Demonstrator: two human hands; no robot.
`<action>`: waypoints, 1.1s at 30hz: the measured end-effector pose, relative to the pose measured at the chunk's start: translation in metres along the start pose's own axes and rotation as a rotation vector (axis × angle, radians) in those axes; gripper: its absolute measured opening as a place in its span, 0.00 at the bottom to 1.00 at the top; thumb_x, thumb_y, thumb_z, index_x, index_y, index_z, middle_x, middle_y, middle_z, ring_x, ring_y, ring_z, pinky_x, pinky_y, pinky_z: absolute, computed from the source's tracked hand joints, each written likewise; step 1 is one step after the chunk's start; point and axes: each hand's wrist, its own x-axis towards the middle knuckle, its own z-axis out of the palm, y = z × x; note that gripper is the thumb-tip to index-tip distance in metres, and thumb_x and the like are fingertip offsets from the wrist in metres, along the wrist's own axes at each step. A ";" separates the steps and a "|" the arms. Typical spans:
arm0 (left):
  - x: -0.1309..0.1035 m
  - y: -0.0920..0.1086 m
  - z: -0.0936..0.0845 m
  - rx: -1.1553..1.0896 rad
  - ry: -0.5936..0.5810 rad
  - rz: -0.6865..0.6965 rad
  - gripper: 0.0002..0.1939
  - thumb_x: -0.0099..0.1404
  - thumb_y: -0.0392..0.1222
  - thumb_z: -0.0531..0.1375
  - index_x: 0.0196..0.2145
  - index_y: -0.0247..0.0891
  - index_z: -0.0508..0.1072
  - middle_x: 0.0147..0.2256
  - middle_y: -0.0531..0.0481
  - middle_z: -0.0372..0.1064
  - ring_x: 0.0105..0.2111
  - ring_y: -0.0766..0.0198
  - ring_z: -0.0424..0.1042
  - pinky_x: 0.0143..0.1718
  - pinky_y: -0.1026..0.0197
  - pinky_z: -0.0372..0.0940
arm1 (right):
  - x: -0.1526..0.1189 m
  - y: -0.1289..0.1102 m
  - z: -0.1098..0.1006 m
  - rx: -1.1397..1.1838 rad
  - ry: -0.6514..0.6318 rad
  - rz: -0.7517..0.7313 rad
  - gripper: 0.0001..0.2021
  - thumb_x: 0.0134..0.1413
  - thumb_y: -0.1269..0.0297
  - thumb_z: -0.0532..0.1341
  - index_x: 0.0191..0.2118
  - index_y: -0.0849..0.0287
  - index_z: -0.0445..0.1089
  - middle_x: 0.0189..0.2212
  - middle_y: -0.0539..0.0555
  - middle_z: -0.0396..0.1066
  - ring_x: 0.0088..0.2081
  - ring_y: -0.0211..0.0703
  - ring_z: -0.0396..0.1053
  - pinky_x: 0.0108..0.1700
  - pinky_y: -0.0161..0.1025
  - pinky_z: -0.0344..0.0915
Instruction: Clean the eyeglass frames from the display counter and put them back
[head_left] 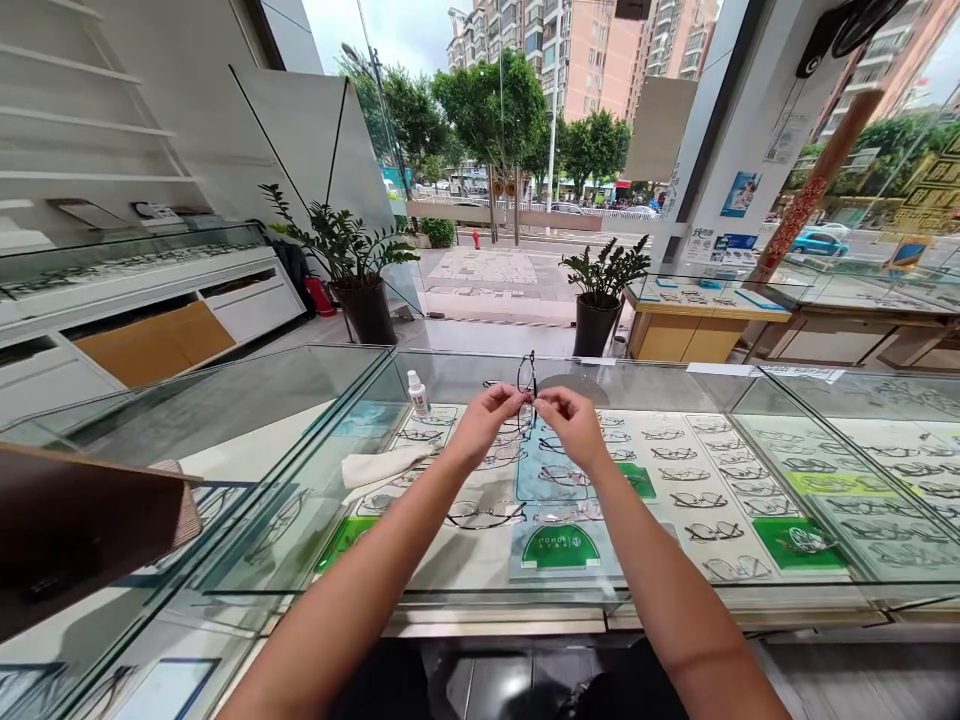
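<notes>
A pair of dark-framed eyeglasses point(528, 372) is held up on end above the glass display counter point(450, 597), one lens over the other. My left hand point(487, 424) pinches it near the middle from the left. From the right, the fingertips of my right hand point(576, 424) also close on the frame at about mid-height. Fingers hide the part of the frame between the lenses. A small white bottle point(419, 396) stands on the counter beyond and left of my left hand. Closer to me lies a folded cream cloth point(382, 470).
Rows of eyeglasses point(699, 501) lie inside the counter, beside a green sign point(561, 548). A brown box-like object point(90, 535) juts in at the left. Potted plants point(367, 312) and a window stand beyond the counter.
</notes>
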 end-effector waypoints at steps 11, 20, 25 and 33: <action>-0.008 0.004 -0.005 0.053 -0.011 0.067 0.20 0.59 0.56 0.74 0.37 0.39 0.76 0.40 0.47 0.79 0.43 0.57 0.76 0.49 0.55 0.69 | -0.001 0.004 0.007 0.027 0.013 0.029 0.19 0.58 0.44 0.69 0.36 0.58 0.79 0.22 0.45 0.56 0.26 0.38 0.50 0.29 0.38 0.50; -0.003 -0.004 -0.018 0.175 0.066 0.130 0.18 0.66 0.57 0.68 0.39 0.39 0.77 0.42 0.45 0.80 0.47 0.55 0.77 0.52 0.54 0.69 | -0.002 0.005 -0.002 -0.221 0.202 -0.089 0.17 0.65 0.47 0.64 0.39 0.57 0.78 0.19 0.46 0.63 0.22 0.39 0.58 0.27 0.38 0.55; -0.001 -0.007 -0.025 0.283 0.061 0.125 0.18 0.67 0.58 0.67 0.39 0.39 0.78 0.42 0.45 0.78 0.41 0.57 0.75 0.46 0.55 0.71 | -0.004 0.002 -0.010 -0.495 0.471 -0.230 0.15 0.71 0.54 0.59 0.53 0.56 0.77 0.38 0.57 0.82 0.29 0.45 0.72 0.34 0.41 0.66; -0.004 -0.004 -0.016 0.160 0.081 0.088 0.20 0.63 0.60 0.70 0.37 0.38 0.79 0.40 0.45 0.77 0.42 0.56 0.75 0.43 0.55 0.76 | -0.007 -0.004 -0.002 -0.550 0.297 -0.391 0.12 0.71 0.60 0.59 0.54 0.54 0.74 0.40 0.55 0.78 0.33 0.44 0.73 0.36 0.42 0.69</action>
